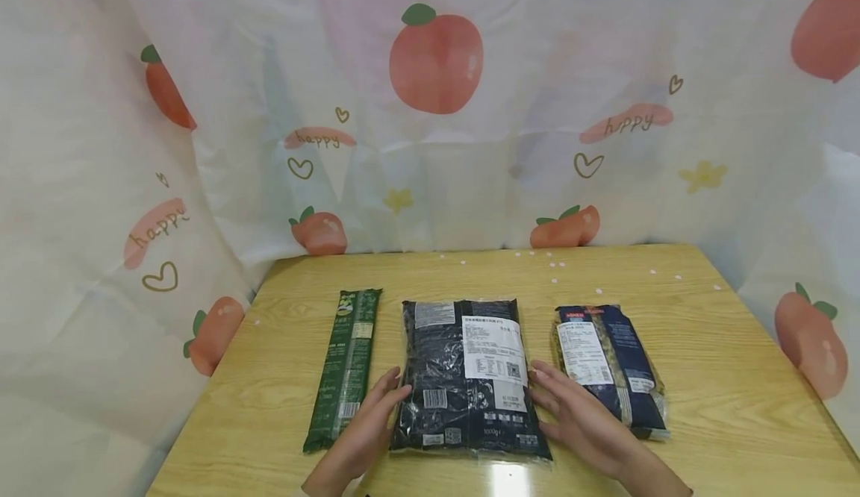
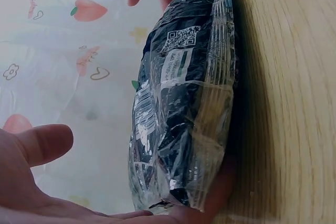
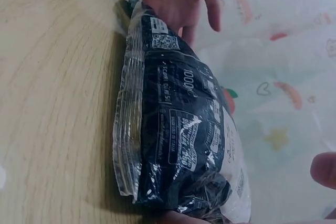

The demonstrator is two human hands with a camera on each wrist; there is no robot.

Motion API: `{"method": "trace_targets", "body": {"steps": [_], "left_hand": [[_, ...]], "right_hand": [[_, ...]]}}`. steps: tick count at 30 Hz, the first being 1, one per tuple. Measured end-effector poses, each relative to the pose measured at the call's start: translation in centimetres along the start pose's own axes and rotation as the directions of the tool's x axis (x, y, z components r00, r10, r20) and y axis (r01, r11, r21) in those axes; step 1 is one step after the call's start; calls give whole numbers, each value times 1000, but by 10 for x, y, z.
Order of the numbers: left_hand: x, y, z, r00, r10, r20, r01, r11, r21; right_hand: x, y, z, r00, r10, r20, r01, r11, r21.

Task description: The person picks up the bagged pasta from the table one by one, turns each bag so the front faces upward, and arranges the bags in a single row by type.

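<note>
A large dark plastic food bag (image 1: 437, 377) marked 1000g lies flat in the middle of the table, with white labels and barcodes facing up. At its left edge is my left hand (image 1: 366, 426), fingers extended and thumb raised beside the bag. My right hand (image 1: 581, 419) lies along the opposite edge, its fingers spread and fairly straight. In the left wrist view, fingertips of the left hand (image 2: 31, 182) reach under the near corner of the bag (image 2: 178, 93). The right wrist view shows the bag's clear crimped end seam (image 3: 128, 124) close over the wood.
A long green packet (image 1: 344, 370) lies left of the dark bag. To the right lies a blue pasta bag (image 1: 631, 355) with a clear window and white label. Small white spots dot the back of the wooden table (image 1: 484, 269). A fruit-printed curtain (image 1: 437, 176) hangs behind.
</note>
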State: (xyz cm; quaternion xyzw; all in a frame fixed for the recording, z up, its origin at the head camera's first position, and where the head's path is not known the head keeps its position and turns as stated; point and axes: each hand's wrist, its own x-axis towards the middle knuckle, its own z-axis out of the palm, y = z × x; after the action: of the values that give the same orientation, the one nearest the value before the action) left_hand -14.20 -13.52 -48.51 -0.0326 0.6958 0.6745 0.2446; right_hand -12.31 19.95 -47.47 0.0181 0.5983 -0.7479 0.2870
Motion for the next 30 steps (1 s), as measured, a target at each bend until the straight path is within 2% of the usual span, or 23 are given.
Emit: {"method": "trace_targets", "body": {"steps": [7, 11, 14, 19, 25, 30], "left_hand": [[-1, -3, -5, 999, -4, 41, 7, 996, -85], [-2, -4, -7, 997, 16, 74, -6, 992, -125], [-2, -4, -8, 997, 25, 72, -15, 990, -139], [-5, -4, -9, 996, 10, 86, 8, 978, -208], [-6, -6, -9, 991, -6, 131, 42, 960, -278], [-2, -13, -8, 984, 17, 175, 40, 947, -317]], "right_hand": [[-1, 3, -1, 999, -18, -35, 19, 1000, 20], [-2, 2, -3, 1000, -12, 4, 12, 999, 39], [-3, 2, -5, 999, -11, 42, 9, 999, 44], [-3, 0, -7, 996, 2, 85, -7, 998, 60], [-3, -2, -9, 995, 24, 101, -32, 997, 77], [-4, -4, -8, 996, 27, 88, -35, 995, 92]]}}
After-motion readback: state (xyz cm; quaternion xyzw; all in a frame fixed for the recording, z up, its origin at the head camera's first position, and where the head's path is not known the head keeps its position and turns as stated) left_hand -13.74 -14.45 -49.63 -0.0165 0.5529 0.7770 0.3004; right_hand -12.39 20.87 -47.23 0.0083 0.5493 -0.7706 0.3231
